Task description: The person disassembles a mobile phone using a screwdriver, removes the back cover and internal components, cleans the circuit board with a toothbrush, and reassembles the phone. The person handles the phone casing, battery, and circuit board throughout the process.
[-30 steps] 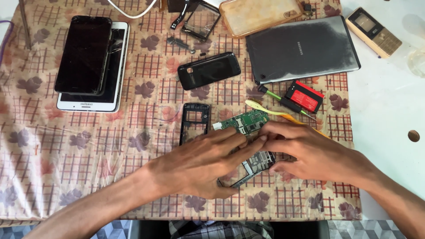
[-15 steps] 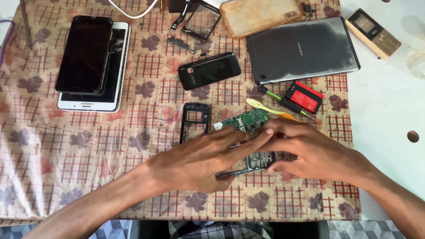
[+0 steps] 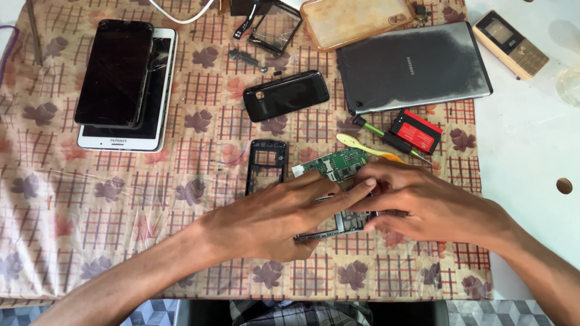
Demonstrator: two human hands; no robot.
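Near the middle of the desk (image 3: 531, 127), both hands pinch a small, opened-up phone body with grey metal parts (image 3: 335, 224), with a green circuit board (image 3: 335, 163) touching their fingertips at 12 o'clock and a black plastic phone frame (image 3: 266, 164) just beside it at 10 o'clock. The left hand (image 3: 284, 211) lies flat with its long fingers over the top, and the right hand (image 3: 423, 202) curls in from 3 o'clock. There is open flowery cloth (image 3: 109, 211) at 9 o'clock, while a red and black battery (image 3: 415, 130) and a big grey tablet (image 3: 414, 66) crowd 1 o'clock.
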